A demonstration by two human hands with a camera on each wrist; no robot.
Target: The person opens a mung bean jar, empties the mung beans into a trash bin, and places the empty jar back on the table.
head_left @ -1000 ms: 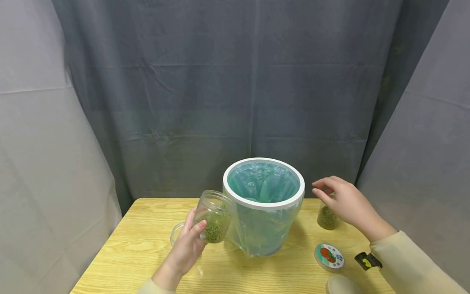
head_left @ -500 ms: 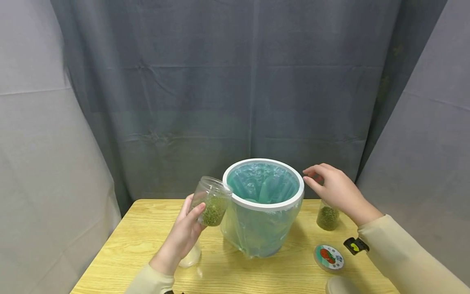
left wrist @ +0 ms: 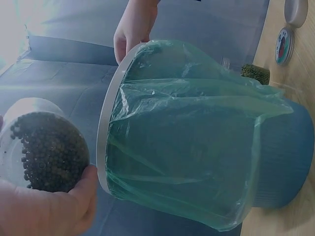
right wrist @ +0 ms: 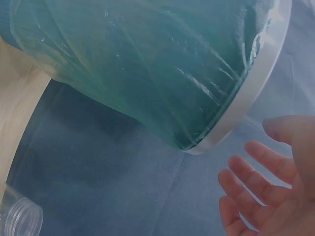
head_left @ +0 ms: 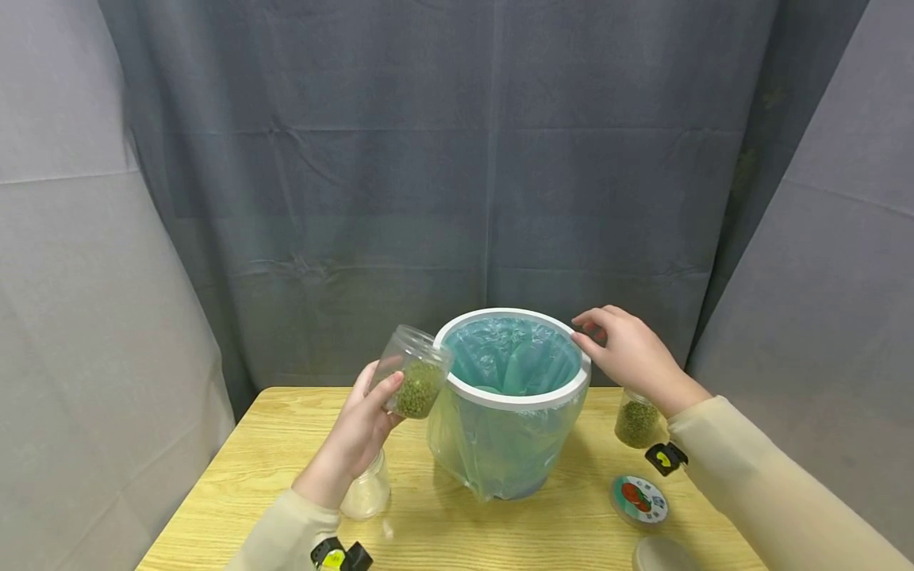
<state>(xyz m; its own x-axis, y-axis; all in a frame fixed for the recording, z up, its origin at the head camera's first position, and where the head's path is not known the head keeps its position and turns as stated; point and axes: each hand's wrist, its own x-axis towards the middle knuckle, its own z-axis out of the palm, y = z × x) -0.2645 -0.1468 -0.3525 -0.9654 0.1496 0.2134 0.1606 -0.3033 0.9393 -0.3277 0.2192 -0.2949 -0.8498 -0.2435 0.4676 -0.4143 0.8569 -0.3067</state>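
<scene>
In my left hand point(head_left: 357, 432) I grip a clear jar point(head_left: 412, 373) part filled with small green beans. It leans to the right, its mouth close to the left side of the bin's white rim point(head_left: 514, 401). The trash bin point(head_left: 510, 452) is lined with a thin green plastic bag point(left wrist: 187, 132). At the rim's right side hovers my right hand point(head_left: 628, 349), fingers loosely bent and holding nothing. The right wrist view shows a gap between its fingertips point(right wrist: 256, 147) and the rim.
A second jar of green beans point(head_left: 637, 420) stands on the table right of the bin. In front of it lie a round lid with a tomato picture point(head_left: 640, 501) and a plain beige lid point(head_left: 664, 555). An open clear jar point(head_left: 367, 490) stands under my left forearm.
My left hand has raised the jar of beans and tilted it further toward the bin. My right hand has moved left, from above the second jar to beside the rim.
</scene>
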